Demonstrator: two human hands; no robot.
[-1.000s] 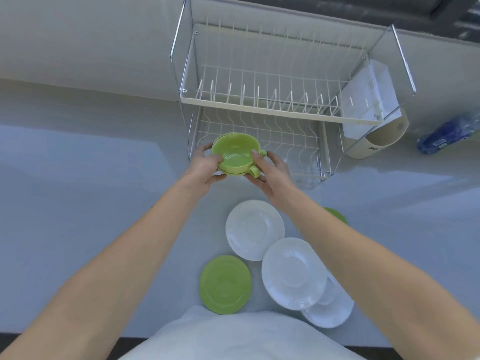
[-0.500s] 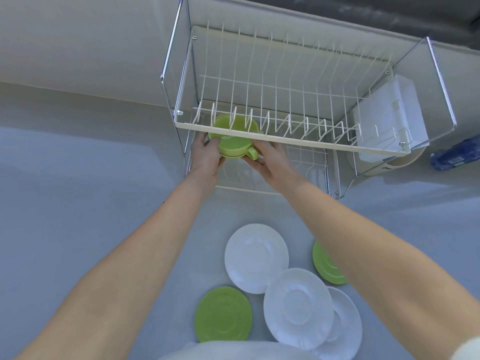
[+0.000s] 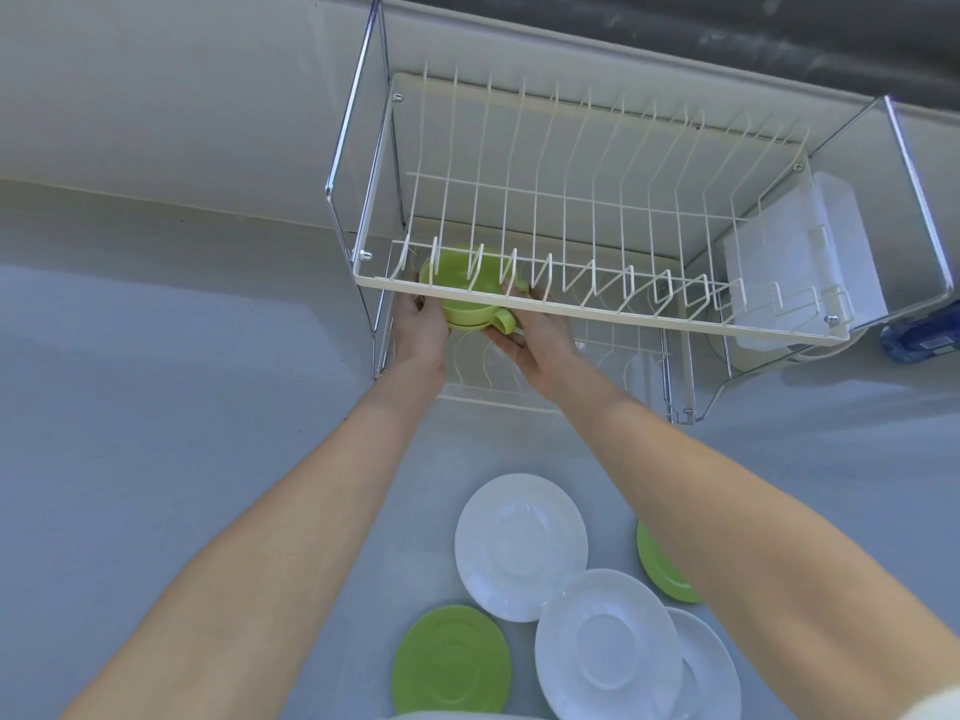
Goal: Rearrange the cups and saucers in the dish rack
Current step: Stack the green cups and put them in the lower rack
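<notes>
A stack of green cups sits between both hands under the upper tier of the two-tier dish rack, above the lower tier. My left hand grips its left side. My right hand holds its right side by the handle. The upper tier's front rail hides the cups' rim and my fingertips. On the counter near me lie white saucers and green saucers.
A clear plastic cutlery holder hangs on the rack's right end, with a beige container under it. A blue bottle lies at the far right. The grey counter stretches left of the rack.
Both hands carried the green cups forward, away from the saucers, and in under the rack's upper tier. The view moved closer to the rack.
</notes>
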